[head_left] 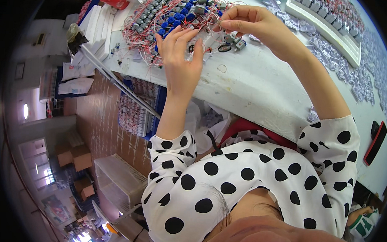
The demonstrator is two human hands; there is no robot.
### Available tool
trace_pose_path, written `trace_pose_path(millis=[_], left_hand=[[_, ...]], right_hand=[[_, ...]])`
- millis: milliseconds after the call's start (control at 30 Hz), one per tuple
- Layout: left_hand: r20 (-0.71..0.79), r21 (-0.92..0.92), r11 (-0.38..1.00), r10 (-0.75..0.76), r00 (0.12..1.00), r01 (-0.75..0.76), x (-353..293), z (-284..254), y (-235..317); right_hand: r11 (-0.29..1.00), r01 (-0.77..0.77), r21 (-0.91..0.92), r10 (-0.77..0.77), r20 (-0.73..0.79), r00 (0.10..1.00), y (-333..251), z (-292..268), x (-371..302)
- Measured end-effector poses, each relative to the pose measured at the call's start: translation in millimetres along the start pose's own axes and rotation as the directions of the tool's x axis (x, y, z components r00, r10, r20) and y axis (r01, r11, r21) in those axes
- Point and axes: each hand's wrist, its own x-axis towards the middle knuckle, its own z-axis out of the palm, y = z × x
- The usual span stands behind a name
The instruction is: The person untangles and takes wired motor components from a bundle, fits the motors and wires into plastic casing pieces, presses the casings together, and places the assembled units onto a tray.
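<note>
My left hand [176, 56] reaches over the near edge of a heap of small grey motors [149, 17] with red and white wires. Its fingers are spread and its thumb stands apart, with nothing visibly gripped. Several motors in the heap carry blue caps [173, 20]. To its right, my right hand [258, 24] is closed in a pinch, thumb against forefinger, on a thin wire at the heap's right side. Below the pinch lie a few grey motors [238, 44] and a dark round piece [224, 48]. Clear plastic shows between my hands, its shape partly hidden by wires.
Clear plastic parts [332, 57] cover the white table's right side, around a white foam tray [354, 58] of motors. A red-edged dark object [376, 144] lies at far right. Left of the table are a metal bar [114, 77], a blue crate [161, 100] and a translucent bin [117, 176].
</note>
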Motion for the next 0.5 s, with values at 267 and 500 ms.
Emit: trace_pose_path(millis=[267, 500], left_hand=[[0.017, -0.112, 0.991, 0.069, 0.997, -0.067, 26.3, 7.1, 9.6], [0.323, -0.765, 0.595, 0.022, 0.946, 0.247, 12.4, 17.1, 49.1]], right_hand=[[0.968, -0.005, 0.252, -0.029, 0.131, 0.991, -34.2, -8.0, -3.7], [0.933, -0.183, 0.311, 0.170, 0.068, 0.983, -81.7, -15.9, -55.8]])
